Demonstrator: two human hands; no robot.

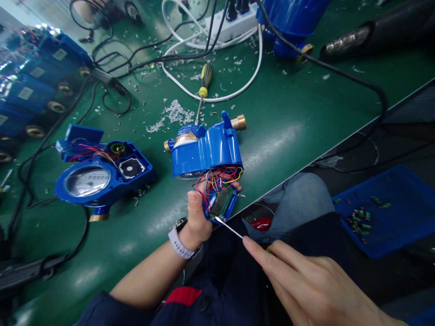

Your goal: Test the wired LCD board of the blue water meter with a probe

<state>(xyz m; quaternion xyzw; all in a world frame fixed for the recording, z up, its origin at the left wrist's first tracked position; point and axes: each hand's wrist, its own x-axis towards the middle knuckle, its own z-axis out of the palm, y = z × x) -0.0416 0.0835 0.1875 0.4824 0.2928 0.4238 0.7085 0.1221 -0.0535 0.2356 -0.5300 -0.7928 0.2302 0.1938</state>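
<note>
My left hand (197,217) is closed around a small blue module with a display and circuit board (220,203), joined by a bundle of coloured wires (219,176) to a blue water meter (204,151) lying on the green bench. My right hand (306,280) pinches a thin metal tool (228,227) whose tip touches the module's lower edge. A white watch sits on my left wrist.
A second opened blue meter (98,176) lies at left. A yellow-handled screwdriver (203,88), white and black cables, a power strip (234,22) and plastic shavings lie behind. More blue meters (30,86) line the far left. A blue tray of small parts (384,213) sits right.
</note>
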